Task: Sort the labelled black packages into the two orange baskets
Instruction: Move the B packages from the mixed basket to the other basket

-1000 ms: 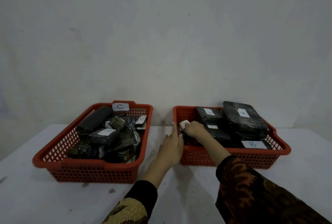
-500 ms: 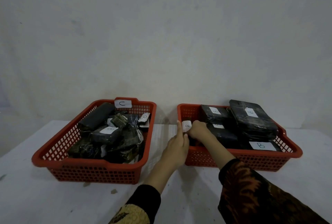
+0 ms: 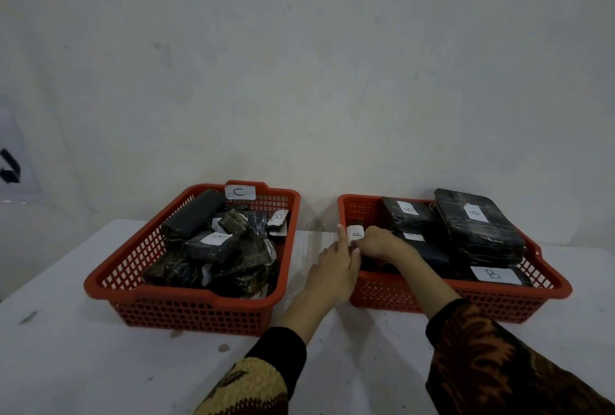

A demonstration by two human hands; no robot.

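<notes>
1. On the white table (image 3: 66,348), toward its left side, the left orange basket (image 3: 109,285) is sitting with a "C" tag (image 3: 239,192) on its far rim; a loose heap of black packages (image 3: 216,248) is filling it, several showing white labels.
2. Between the two baskets, the left hand (image 3: 332,271) is reaching forward with its fingers straight and together, the tips pressing against the near left corner of the right basket beside a small labelled package (image 3: 356,235).
3. Just right of that, the right hand (image 3: 379,243) is reaching over the near rim, its fingers curling round the small labelled package, whose white "B" label is facing up; the package is sitting low inside the near left corner.
4. Farther right, the right orange basket (image 3: 499,301) is holding neatly stacked black packages (image 3: 479,228) marked "B", lying flat, and a "B" tag (image 3: 495,275) is showing at its near rim.
5. Nearest of all, patterned sleeves (image 3: 499,364) are covering both forearms.
</notes>
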